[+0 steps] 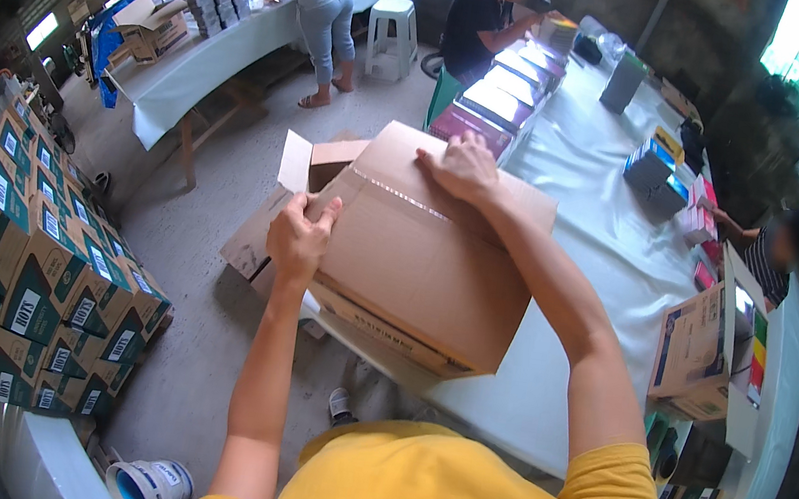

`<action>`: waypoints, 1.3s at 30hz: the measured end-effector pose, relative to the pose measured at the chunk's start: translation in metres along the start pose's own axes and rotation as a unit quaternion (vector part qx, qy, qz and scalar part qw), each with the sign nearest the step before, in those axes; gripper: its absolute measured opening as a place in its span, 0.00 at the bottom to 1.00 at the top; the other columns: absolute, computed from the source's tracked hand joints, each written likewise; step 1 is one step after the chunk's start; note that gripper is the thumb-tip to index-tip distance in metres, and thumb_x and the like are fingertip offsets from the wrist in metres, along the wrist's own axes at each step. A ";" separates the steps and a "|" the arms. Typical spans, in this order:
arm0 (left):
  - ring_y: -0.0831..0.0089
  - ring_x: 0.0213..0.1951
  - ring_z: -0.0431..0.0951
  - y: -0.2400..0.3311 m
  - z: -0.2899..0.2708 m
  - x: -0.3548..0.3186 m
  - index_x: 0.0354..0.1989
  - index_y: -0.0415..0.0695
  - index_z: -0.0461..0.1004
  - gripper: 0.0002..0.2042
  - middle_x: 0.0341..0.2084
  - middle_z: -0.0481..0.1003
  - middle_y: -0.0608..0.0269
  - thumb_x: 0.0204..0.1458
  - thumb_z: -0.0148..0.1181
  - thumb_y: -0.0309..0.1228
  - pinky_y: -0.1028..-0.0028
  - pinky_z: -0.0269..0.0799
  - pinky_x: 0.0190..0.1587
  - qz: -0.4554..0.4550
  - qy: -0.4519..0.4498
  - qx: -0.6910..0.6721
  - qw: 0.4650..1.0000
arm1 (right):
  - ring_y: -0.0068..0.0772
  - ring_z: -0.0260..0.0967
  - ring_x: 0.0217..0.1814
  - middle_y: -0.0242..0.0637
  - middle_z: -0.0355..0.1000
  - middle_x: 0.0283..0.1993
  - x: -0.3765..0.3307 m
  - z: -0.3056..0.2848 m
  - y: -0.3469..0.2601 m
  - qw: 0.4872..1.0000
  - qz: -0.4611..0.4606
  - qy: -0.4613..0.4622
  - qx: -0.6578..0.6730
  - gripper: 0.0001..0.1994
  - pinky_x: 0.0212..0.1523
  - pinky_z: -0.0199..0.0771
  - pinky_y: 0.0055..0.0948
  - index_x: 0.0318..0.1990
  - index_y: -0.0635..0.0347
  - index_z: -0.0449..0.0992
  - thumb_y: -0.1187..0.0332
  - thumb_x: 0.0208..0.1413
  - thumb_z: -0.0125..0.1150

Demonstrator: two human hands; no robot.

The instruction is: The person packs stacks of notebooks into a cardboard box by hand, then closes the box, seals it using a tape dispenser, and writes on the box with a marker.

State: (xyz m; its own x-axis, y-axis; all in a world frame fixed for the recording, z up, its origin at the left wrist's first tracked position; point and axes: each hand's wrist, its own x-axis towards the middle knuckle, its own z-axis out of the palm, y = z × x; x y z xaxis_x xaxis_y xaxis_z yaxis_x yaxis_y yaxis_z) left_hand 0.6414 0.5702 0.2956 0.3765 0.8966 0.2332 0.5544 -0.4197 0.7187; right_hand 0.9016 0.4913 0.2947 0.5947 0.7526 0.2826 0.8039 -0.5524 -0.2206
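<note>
A large brown cardboard box (419, 252) sits tilted in front of me, over the near left corner of the covered table. A shiny strip (397, 192) crosses its upper face, and dark print shows on its near side. My left hand (300, 236) grips the box's left edge, thumb on top and fingers partly hidden around the edge. On the far part of the same face rests my right hand (467, 171), thumb apart from its fingers. Just beyond the left hand, more cardboard with open flaps (297, 161) shows, partly covered by the box.
Stacked cartons (52, 285) stand at the left, above a white bucket (148, 487). The white-covered table (577, 243) bears book stacks (500, 101) and an open carton (694, 349). People work at both tables; a white stool (392, 37) stands between.
</note>
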 end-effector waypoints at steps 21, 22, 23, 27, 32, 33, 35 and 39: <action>0.51 0.61 0.66 0.063 0.051 0.086 0.67 0.42 0.57 0.40 0.59 0.65 0.42 0.54 0.53 0.59 0.63 0.59 0.63 0.291 -0.320 0.103 0.896 | 0.50 0.66 0.56 0.48 0.71 0.51 -0.189 -0.092 0.072 0.952 0.110 0.251 0.136 0.23 0.55 0.67 0.41 0.51 0.61 0.75 0.57 0.50 0.68; 0.52 0.62 0.65 0.065 0.054 0.086 0.67 0.40 0.57 0.40 0.60 0.65 0.40 0.54 0.55 0.57 0.64 0.58 0.64 0.298 -0.316 0.093 0.896 | 0.49 0.67 0.52 0.46 0.72 0.47 -0.219 -0.100 0.080 0.929 0.121 0.320 0.144 0.18 0.53 0.67 0.41 0.46 0.61 0.76 0.63 0.49 0.68; 0.52 0.62 0.65 0.042 0.061 0.097 0.67 0.38 0.57 0.39 0.60 0.64 0.40 0.54 0.55 0.55 0.66 0.57 0.64 0.332 -0.310 0.078 0.888 | 0.45 0.69 0.48 0.42 0.73 0.43 -0.246 -0.097 0.083 0.905 0.158 0.369 0.138 0.14 0.47 0.70 0.39 0.43 0.60 0.77 0.67 0.49 0.68; 0.56 0.61 0.67 0.036 0.067 0.086 0.66 0.37 0.57 0.36 0.60 0.66 0.42 0.55 0.55 0.50 0.68 0.58 0.63 0.274 -0.364 0.006 0.890 | 0.29 0.70 0.36 0.34 0.73 0.33 -0.381 -0.055 0.129 0.812 0.386 0.402 0.174 0.06 0.34 0.71 0.28 0.36 0.59 0.79 0.70 0.52 0.64; 0.61 0.58 0.70 0.013 0.085 0.103 0.65 0.36 0.60 0.33 0.57 0.70 0.44 0.55 0.56 0.45 0.71 0.59 0.61 0.252 -0.357 -0.039 0.898 | 0.33 0.70 0.52 0.40 0.74 0.47 -0.346 -0.046 0.114 0.813 0.284 0.329 0.388 0.18 0.51 0.69 0.32 0.48 0.61 0.76 0.56 0.60 0.58; 0.62 0.57 0.71 0.027 0.086 0.097 0.64 0.36 0.61 0.32 0.56 0.71 0.45 0.55 0.56 0.44 0.72 0.59 0.61 0.254 -0.371 -0.057 0.892 | 0.39 0.66 0.59 0.45 0.71 0.52 -0.315 -0.048 0.113 0.823 0.215 0.333 0.406 0.25 0.60 0.62 0.37 0.55 0.62 0.71 0.50 0.60 0.57; 0.67 0.55 0.72 0.033 0.085 0.100 0.63 0.35 0.62 0.30 0.54 0.73 0.50 0.56 0.57 0.40 0.74 0.60 0.59 0.243 -0.373 -0.094 0.891 | 0.47 0.59 0.66 0.57 0.63 0.60 -0.251 -0.032 0.113 0.832 0.199 0.310 0.415 0.38 0.63 0.59 0.36 0.58 0.70 0.63 0.45 0.51 0.64; 0.74 0.52 0.71 0.040 0.075 0.093 0.63 0.36 0.63 0.27 0.52 0.74 0.61 0.55 0.58 0.33 0.77 0.62 0.57 0.164 -0.420 -0.159 0.878 | 0.44 0.65 0.56 0.56 0.66 0.50 -0.217 -0.042 0.077 0.820 0.258 0.172 0.480 0.33 0.57 0.65 0.37 0.47 0.69 0.66 0.51 0.42 0.72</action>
State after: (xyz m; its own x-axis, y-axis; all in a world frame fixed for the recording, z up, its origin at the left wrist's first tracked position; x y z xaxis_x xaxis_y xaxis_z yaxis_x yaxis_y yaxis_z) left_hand 0.7549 0.6262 0.2971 0.9662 0.2577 -0.0079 0.1288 -0.4557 0.8808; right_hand 0.8348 0.2703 0.2550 0.9540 0.2699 0.1308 0.1639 -0.1038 -0.9810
